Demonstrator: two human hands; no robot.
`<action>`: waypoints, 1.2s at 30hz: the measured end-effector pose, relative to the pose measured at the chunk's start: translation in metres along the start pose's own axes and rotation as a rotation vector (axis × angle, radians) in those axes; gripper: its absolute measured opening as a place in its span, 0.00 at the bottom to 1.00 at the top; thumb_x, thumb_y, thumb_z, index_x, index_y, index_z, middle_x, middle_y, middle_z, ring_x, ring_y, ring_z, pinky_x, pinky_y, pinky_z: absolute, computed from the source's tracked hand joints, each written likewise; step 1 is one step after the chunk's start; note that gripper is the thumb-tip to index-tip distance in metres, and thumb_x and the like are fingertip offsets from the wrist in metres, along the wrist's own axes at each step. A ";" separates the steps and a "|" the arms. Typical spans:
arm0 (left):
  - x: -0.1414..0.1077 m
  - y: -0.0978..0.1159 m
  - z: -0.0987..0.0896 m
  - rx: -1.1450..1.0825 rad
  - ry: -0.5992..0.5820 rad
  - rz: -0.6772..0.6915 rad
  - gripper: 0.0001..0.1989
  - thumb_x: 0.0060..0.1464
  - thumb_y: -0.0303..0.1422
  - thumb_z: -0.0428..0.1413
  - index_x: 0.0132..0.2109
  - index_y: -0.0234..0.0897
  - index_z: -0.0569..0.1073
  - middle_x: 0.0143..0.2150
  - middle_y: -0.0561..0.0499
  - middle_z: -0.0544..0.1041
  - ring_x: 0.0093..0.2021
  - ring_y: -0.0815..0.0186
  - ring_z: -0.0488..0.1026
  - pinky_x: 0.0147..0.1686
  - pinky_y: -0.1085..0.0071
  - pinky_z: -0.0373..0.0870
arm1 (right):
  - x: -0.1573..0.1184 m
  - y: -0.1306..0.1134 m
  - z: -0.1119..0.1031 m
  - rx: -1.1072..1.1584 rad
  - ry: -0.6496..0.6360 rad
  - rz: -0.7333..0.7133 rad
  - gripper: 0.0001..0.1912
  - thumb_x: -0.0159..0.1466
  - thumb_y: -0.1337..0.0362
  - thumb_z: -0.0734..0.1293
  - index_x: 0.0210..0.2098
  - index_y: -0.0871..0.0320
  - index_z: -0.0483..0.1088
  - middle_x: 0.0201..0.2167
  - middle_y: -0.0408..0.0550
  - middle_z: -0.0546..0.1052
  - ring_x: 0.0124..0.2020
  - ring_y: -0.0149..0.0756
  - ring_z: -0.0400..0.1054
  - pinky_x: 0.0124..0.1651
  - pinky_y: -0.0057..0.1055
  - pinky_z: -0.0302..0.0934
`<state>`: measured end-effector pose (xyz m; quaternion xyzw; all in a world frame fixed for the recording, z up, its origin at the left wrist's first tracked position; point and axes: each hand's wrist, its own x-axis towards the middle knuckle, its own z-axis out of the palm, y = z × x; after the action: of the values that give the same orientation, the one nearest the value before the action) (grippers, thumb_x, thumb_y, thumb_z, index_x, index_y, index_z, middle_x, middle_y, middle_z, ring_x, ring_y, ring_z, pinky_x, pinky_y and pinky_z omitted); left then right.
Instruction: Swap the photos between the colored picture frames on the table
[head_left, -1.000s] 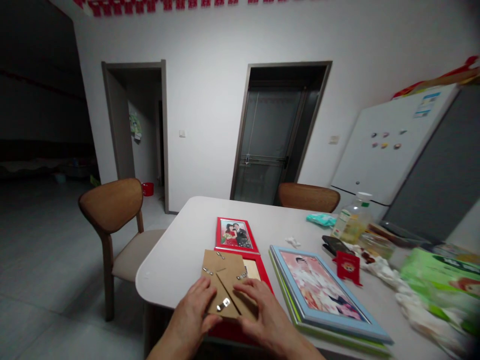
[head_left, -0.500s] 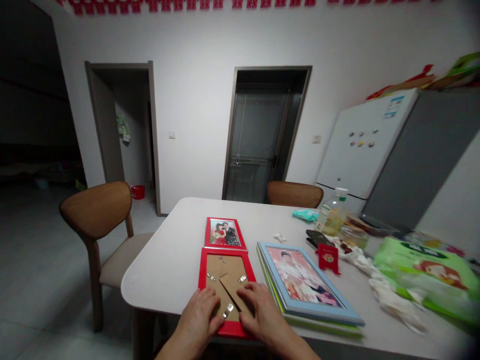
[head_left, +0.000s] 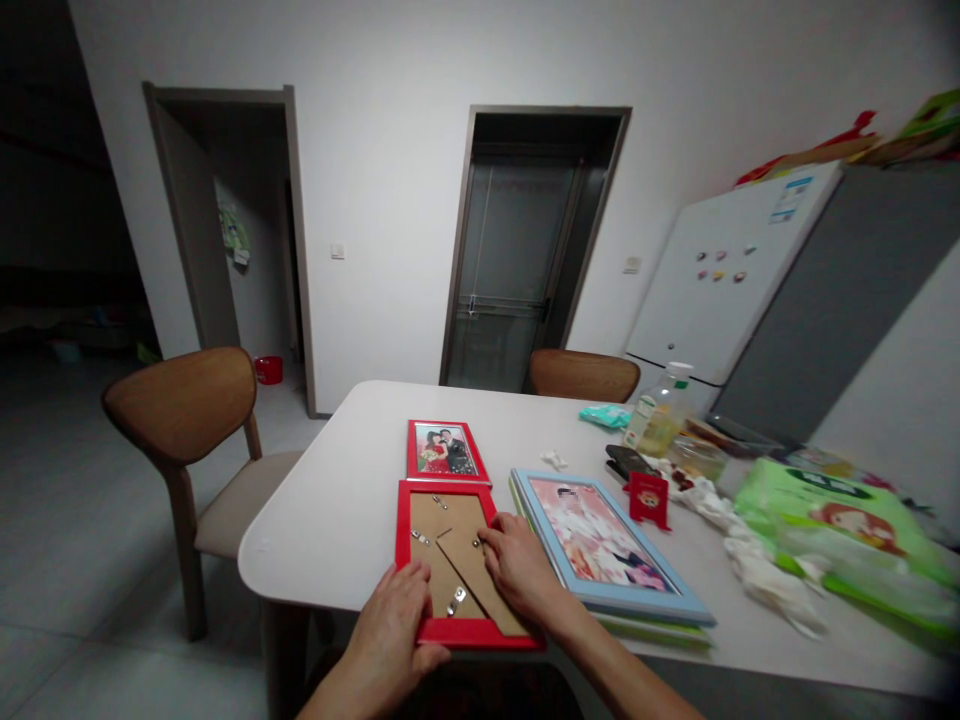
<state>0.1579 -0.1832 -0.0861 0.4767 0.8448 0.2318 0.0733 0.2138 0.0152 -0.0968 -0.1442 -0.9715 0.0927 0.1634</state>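
A red photo frame (head_left: 403,525) lies face down at the near edge of the table, showing its brown backboard (head_left: 439,570) with several metal clips and an angled support-leg piece. My left hand (head_left: 391,622) grips the lower left corner, fingers along the side and thumb at the bottom edge. At the right side, my right hand (head_left: 521,570) has its fingertips closed on a metal clip (head_left: 476,543), mostly covered by them. Just beyond, touching or nearly so, a second red photo frame (head_left: 412,455) lies face up with a picture of a couple.
Right of my hand, a light blue photo frame (head_left: 649,604) lies atop a green-edged one. Farther right are a small red stand (head_left: 648,499), a dark phone-like object (head_left: 628,461), a bottle (head_left: 658,415), crumpled tissue (head_left: 772,575) and a green tissue pack (head_left: 847,530). A chair (head_left: 184,410) stands left.
My right hand has moved up from the frame's lower right to the right-hand clip. My left hand stays at the lower left. The view has shifted slightly downward.
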 end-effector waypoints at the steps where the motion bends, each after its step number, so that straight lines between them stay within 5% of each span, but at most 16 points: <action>1: 0.000 -0.001 0.001 0.007 -0.001 -0.009 0.23 0.38 0.33 0.59 0.44 0.31 0.68 0.55 0.38 0.61 0.56 0.56 0.55 0.55 0.58 0.49 | 0.001 0.002 0.002 -0.001 -0.002 -0.010 0.13 0.57 0.67 0.55 0.29 0.59 0.70 0.34 0.51 0.67 0.38 0.36 0.57 0.43 0.30 0.49; 6: 0.001 -0.005 0.008 0.029 0.005 -0.032 0.31 0.39 0.32 0.59 0.51 0.27 0.62 0.55 0.37 0.61 0.56 0.56 0.55 0.56 0.60 0.49 | 0.000 0.007 0.006 0.037 -0.009 -0.040 0.12 0.56 0.70 0.55 0.28 0.61 0.70 0.34 0.51 0.66 0.39 0.35 0.57 0.44 0.29 0.49; 11: 0.000 -0.003 0.006 0.023 0.011 -0.009 0.28 0.39 0.33 0.59 0.49 0.29 0.64 0.55 0.38 0.61 0.56 0.57 0.55 0.56 0.60 0.50 | -0.009 0.000 -0.001 0.033 0.000 -0.055 0.13 0.58 0.67 0.54 0.31 0.61 0.69 0.36 0.52 0.67 0.40 0.37 0.57 0.44 0.31 0.50; 15: 0.001 -0.008 0.012 0.008 0.043 0.000 0.27 0.39 0.33 0.59 0.49 0.32 0.64 0.54 0.40 0.63 0.56 0.57 0.56 0.55 0.59 0.51 | -0.026 -0.021 -0.007 0.104 0.007 -0.238 0.13 0.58 0.66 0.56 0.40 0.55 0.67 0.42 0.50 0.65 0.43 0.37 0.56 0.45 0.35 0.50; 19: 0.002 -0.015 0.019 -0.012 0.077 0.023 0.27 0.39 0.34 0.59 0.48 0.32 0.65 0.54 0.39 0.63 0.55 0.57 0.57 0.54 0.59 0.52 | -0.042 -0.040 -0.013 0.148 -0.088 -0.399 0.10 0.58 0.65 0.56 0.33 0.53 0.69 0.38 0.46 0.66 0.42 0.36 0.55 0.44 0.35 0.50; 26: 0.002 -0.013 0.017 -0.039 0.086 0.022 0.25 0.38 0.35 0.59 0.46 0.32 0.67 0.53 0.39 0.64 0.55 0.56 0.58 0.54 0.58 0.52 | -0.050 -0.043 -0.021 0.171 -0.114 -0.407 0.09 0.58 0.64 0.57 0.33 0.55 0.68 0.39 0.46 0.67 0.42 0.36 0.54 0.45 0.35 0.50; 36: 0.003 -0.007 0.010 -0.050 0.043 -0.004 0.32 0.36 0.30 0.59 0.52 0.27 0.61 0.54 0.38 0.62 0.56 0.57 0.56 0.56 0.61 0.50 | 0.009 -0.045 0.017 0.198 -0.040 -0.269 0.14 0.60 0.66 0.54 0.40 0.57 0.68 0.36 0.50 0.68 0.39 0.34 0.59 0.41 0.29 0.51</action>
<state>0.1540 -0.1808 -0.0977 0.4678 0.8411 0.2630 0.0674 0.1886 -0.0263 -0.1003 0.0058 -0.9713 0.1682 0.1684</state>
